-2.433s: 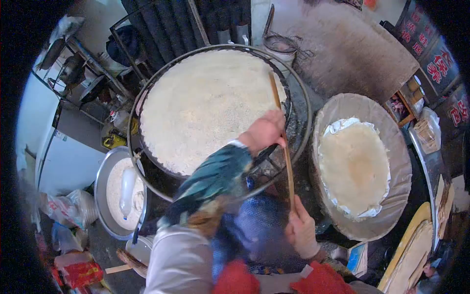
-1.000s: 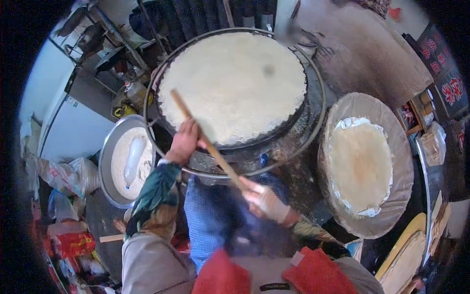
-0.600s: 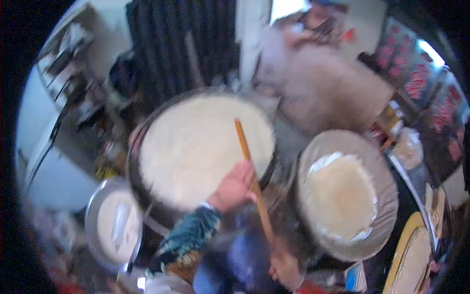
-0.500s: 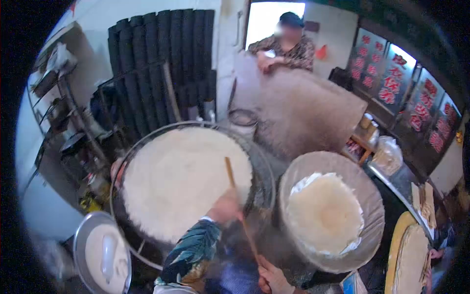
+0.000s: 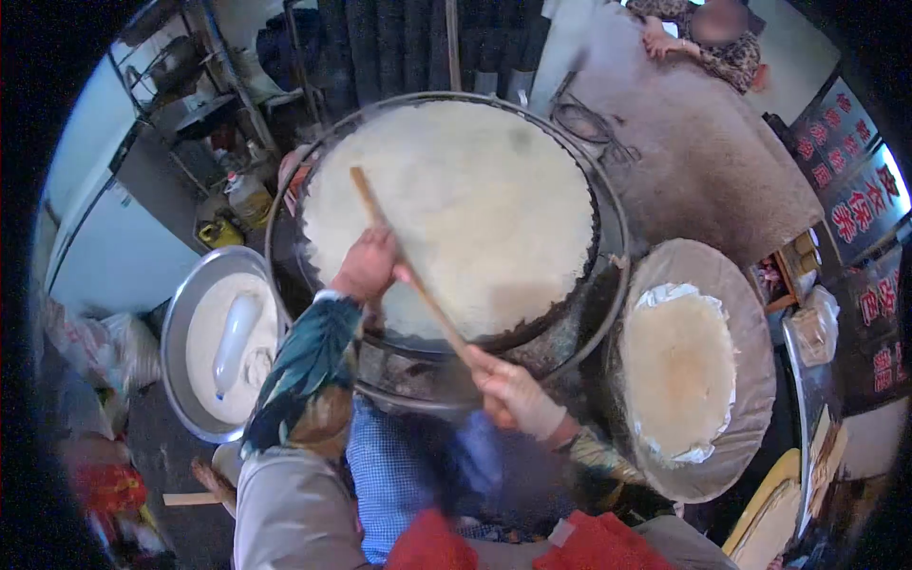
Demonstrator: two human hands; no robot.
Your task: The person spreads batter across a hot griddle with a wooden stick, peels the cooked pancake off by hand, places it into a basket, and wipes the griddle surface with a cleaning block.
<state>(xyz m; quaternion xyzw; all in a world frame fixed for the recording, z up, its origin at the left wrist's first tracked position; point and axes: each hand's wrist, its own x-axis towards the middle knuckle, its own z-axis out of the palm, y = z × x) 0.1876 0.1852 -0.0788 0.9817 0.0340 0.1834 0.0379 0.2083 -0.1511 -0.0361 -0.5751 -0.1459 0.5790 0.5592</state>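
Observation:
My left hand (image 5: 369, 264) is wrapped round the upper part of a long, flat wooden stick (image 5: 429, 306), above the left-front part of a big round griddle. My right hand (image 5: 516, 391) grips the stick's lower end near the griddle's front rim. Slanting across, the stick has its far tip over a thin, pale pancake (image 5: 456, 199) that covers most of the griddle. A browner patch shows at the pancake's front right. Whether the stick touches the pancake, I cannot tell. A metal ring (image 5: 622, 261) runs round the griddle.
Left of the griddle stands a metal basin (image 5: 176, 356) of pale batter with a whitish, bottle-like object (image 5: 236, 342) in it. On the right, a cloth-covered round tray (image 5: 750, 418) bears finished pancakes (image 5: 679, 370). Another person (image 5: 703, 38) leans on a brown board (image 5: 703, 161) behind.
My view has tipped downward and swung left. Both hands still hold the stick, which has shifted from the pancake's right side to its left. The other person stays behind the board.

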